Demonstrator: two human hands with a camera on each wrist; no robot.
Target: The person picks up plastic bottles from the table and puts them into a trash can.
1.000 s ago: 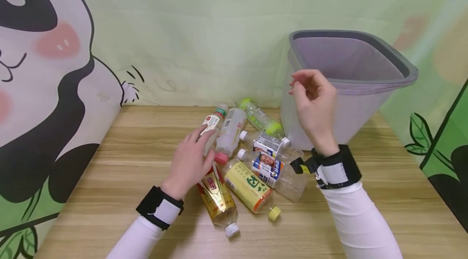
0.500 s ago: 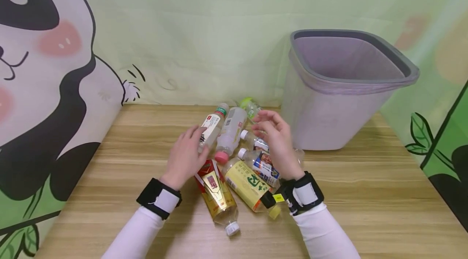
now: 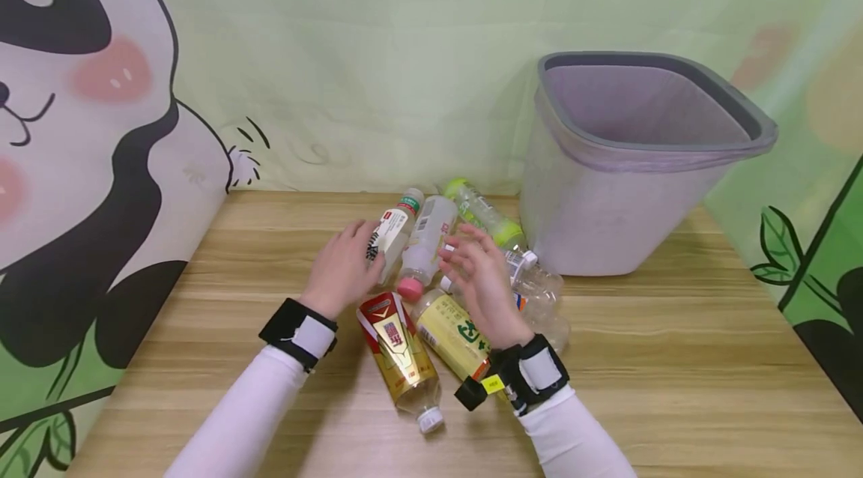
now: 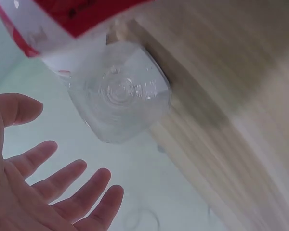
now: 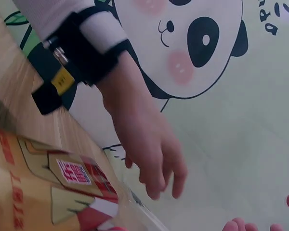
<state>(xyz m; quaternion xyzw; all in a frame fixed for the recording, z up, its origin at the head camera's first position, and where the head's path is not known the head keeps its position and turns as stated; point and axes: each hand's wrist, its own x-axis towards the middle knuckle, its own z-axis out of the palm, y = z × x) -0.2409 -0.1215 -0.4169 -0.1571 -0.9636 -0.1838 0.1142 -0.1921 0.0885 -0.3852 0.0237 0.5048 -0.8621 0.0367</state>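
Note:
My left hand (image 3: pixel 342 268) is beside the clear bottle with a white label (image 3: pixel 391 231). The left wrist view shows its fingers (image 4: pixel 82 192) spread and apart from the clear bottle base (image 4: pixel 120 91). Over the pile hovers my right hand (image 3: pixel 482 283), fingers loosely bent and holding nothing, near the milky bottle with a pink cap (image 3: pixel 425 238). It covers parts of the blue-labelled bottles and the yellow-labelled bottle (image 3: pixel 452 332). A red and gold bottle (image 3: pixel 401 354) lies nearest me, its white cap toward me.
A grey-rimmed bin (image 3: pixel 607 216) with a liner stands at the back right of the wooden table (image 3: pixel 674 358). A bottle with green ends (image 3: pixel 482 212) lies against the back, close to the bin. Behind the table hangs a panda-print backdrop (image 3: pixel 377 88).
My right hand has come down and left from in front of the bin to above the bottles. The left hand has shifted slightly; the bottles lie about where they were.

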